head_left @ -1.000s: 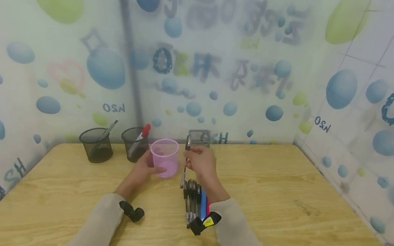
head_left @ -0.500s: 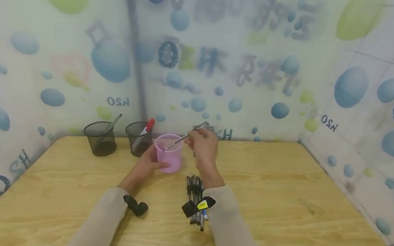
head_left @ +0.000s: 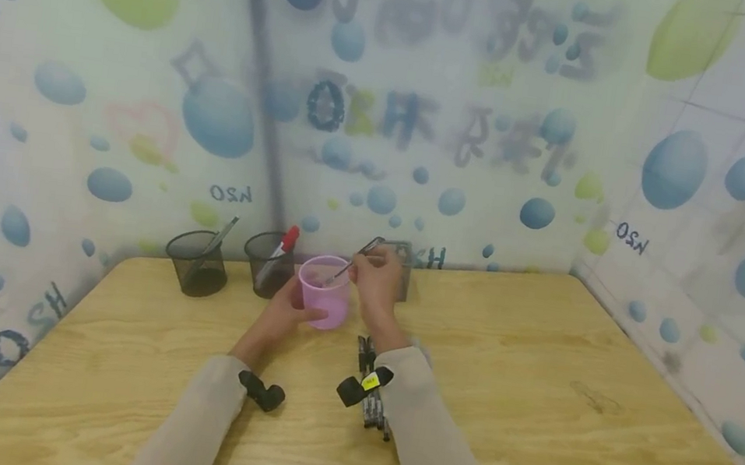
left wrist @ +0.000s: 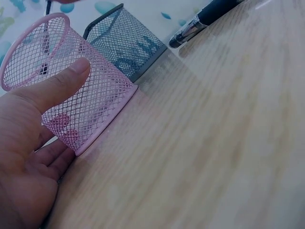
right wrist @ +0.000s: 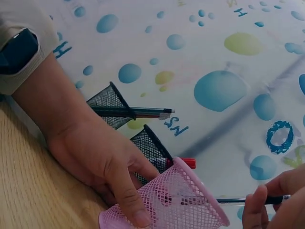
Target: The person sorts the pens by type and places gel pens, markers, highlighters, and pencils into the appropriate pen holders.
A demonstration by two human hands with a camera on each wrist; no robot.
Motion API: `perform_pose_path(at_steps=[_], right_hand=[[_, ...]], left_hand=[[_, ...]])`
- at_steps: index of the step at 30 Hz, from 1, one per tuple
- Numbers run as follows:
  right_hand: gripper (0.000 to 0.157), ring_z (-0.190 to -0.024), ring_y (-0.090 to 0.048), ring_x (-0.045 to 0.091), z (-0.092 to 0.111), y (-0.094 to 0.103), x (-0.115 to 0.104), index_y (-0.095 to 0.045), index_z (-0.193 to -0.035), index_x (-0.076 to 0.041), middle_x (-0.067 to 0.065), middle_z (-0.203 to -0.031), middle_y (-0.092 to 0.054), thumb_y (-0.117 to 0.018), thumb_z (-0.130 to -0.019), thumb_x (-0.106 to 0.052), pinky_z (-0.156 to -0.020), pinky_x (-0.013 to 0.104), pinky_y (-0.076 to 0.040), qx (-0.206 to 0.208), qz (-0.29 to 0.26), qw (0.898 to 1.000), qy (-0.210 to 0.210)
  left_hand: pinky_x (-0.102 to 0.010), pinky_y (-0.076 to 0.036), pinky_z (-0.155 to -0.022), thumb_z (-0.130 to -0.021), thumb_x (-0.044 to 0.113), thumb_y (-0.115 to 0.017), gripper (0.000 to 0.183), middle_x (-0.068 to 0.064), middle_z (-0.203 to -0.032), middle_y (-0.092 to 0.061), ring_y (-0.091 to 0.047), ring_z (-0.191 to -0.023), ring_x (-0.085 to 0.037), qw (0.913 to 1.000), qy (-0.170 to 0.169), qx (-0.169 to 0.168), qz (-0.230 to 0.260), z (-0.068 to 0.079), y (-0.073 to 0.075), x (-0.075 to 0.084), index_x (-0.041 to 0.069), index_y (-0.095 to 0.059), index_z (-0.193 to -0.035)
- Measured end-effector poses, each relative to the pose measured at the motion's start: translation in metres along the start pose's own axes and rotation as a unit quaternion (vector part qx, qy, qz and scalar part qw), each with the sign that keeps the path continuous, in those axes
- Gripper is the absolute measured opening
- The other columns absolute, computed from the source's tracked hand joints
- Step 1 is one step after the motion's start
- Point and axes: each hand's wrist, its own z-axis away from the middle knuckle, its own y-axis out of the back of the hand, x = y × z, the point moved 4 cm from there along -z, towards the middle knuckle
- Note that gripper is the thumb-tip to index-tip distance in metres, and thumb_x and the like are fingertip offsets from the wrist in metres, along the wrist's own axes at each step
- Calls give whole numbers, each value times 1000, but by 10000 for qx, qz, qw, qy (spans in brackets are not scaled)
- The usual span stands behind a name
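Note:
A pink mesh pen cup (head_left: 326,313) stands upright on the table, gripped around its left side by my left hand (head_left: 282,313). In the left wrist view the thumb lies across the pink mesh, with the other fingers behind it. My right hand (head_left: 376,284) pinches a slim pen (head_left: 341,272) near its upper end, tilted, with its lower end inside the cup's rim. Through the mesh in the right wrist view, part of the pen (right wrist: 233,201) shows inside the cup. Several dark pens (head_left: 366,357) lie bunched on the table, partly hidden under my right forearm.
Left of the pink cup stand two black mesh cups: one (head_left: 201,285) with pencil-like sticks, one (head_left: 275,283) with a red-capped marker (head_left: 290,238). A dark rectangular mesh holder (head_left: 403,284) stands behind my right hand. A patterned wall (head_left: 383,202) borders the table's back.
My right hand has tilted the pen from upright beside the pink cup and moved its lower end over the rim into the cup. My left hand keeps its grip.

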Motion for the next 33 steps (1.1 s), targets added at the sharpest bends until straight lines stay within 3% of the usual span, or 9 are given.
perform_pose_path(at_steps=[4,9,14,19,24,33], right_hand=[[28,-68,-62,19,-2,-2,9,-56,-111,0,8,-83,-57,-63,-84,0,-62,26,-55,-215,319,9991,-163],[25,-80,-64,30,-3,-1,13,-59,-109,-2,11,-85,-61,-65,-85,-3,-68,32,-56,-235,630,9977,-101],[20,-74,-61,22,-5,0,15,-61,-103,-1,12,-86,-60,-66,-84,-4,-73,38,-56,-230,860,9960,-46],[25,-71,-59,18,-6,1,18,-60,-106,-1,11,-89,-59,-68,-83,-5,-68,32,-56,-244,1012,9945,-109],[30,-74,-60,18,-9,2,20,-62,-112,-4,10,-90,-61,-70,-83,-8,-68,32,-55,-300,1064,9938,-151],[21,-71,-57,17,-8,3,17,-69,-102,-4,7,-82,-60,-72,-82,-4,-62,26,-51,-195,1406,9899,62]], left_hand=[[-45,-35,-104,-78,4,-78,77,-20,-136,-49,-46,-123,-33,10000,-86,-9,-30,-2,-1,-1,0,-35,-142],[-46,-34,-105,-78,4,-77,77,-24,-138,-46,-45,-124,-34,9996,-152,-8,-252,-2,-2,3,-1,-35,-142],[-47,-34,-105,-79,5,-77,80,-24,-140,-44,-44,-125,-36,9994,-184,-14,-285,-7,0,-7,0,-32,-144],[-47,-34,-106,-77,11,-80,80,-18,-139,-47,-45,-126,-32,9991,-124,121,-381,-12,3,-24,8,-36,-143],[-45,-35,-106,-75,13,-82,80,-15,-138,-49,-46,-125,-30,9990,-214,187,-346,-12,2,-26,9,-38,-142],[-47,-35,-105,-76,9,-81,80,-20,-137,-49,-47,-124,-34,9992,-295,174,-212,-13,2,-26,3,-36,-142]])
